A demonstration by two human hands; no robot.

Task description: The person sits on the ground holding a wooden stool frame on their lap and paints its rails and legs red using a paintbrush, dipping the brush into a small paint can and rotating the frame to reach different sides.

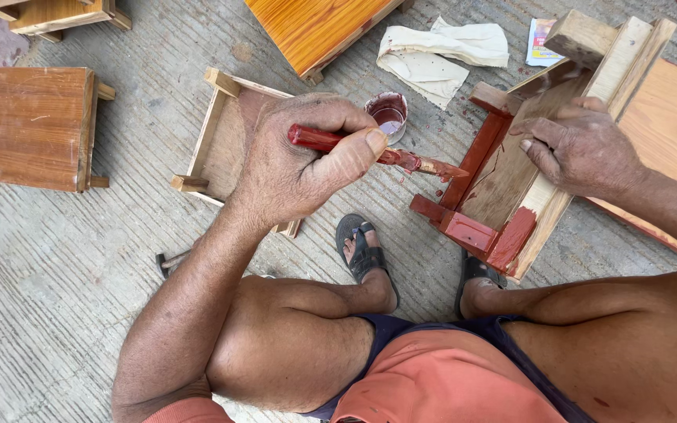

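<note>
Brush [378,153] red-handled in left fist [295,157]; right [577,145] on half-stained stool [519,168].

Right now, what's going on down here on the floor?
A person sits over a concrete floor, painting a small wooden stool that lies upturned. The left hand grips a red-stained paintbrush, its bristles close to the stool's frame. The right hand rests on the stool, steadying it. Part of the frame is already red, the rest bare wood. A small cup of red paint and a white rag lie nearby.
</note>
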